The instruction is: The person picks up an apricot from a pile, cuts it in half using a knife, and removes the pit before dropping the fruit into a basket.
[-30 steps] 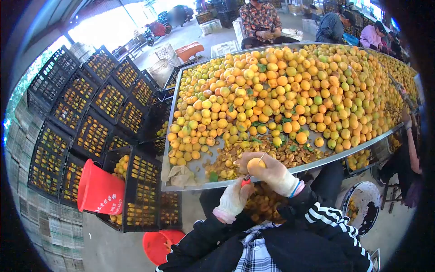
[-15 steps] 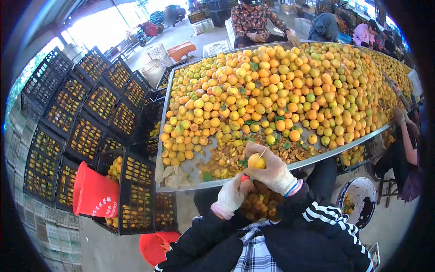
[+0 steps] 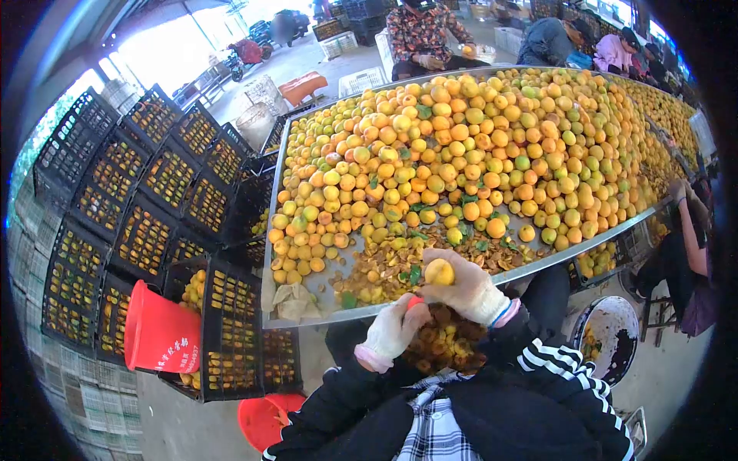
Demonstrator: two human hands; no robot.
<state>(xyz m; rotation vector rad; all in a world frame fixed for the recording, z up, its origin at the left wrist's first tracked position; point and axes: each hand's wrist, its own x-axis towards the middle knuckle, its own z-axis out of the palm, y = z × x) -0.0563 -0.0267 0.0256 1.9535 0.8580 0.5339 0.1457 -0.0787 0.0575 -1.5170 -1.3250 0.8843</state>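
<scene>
My left hand [image 3: 389, 332], in a pale glove, is closed around a small knife with a red handle [image 3: 414, 302]; its blade can hardly be made out now. Between the gloved fingers of my right hand [image 3: 475, 295] is a yellow apricot [image 3: 438, 272]. Both hands are close together at the near edge of a metal-rimmed table [image 3: 361, 312]. Beyond them lies a large heap of apricots [image 3: 461, 146], with cut scraps and leaves [image 3: 392, 261] on the near side. Cut fruit pieces [image 3: 446, 343] gather below my hands, in front of my body.
Black crates of fruit [image 3: 146, 230] are stacked on the left. A red bucket [image 3: 161, 326] rests on one crate, and a red basin [image 3: 265, 419] is on the floor. At right stands a white basin [image 3: 607, 338]. A person in a floral shirt [image 3: 427, 34] sits across the table.
The knife blade, earlier across the apricot, no longer shows there. My hands have drawn slightly apart, and the apricot appears turned. The person across now holds a fruit.
</scene>
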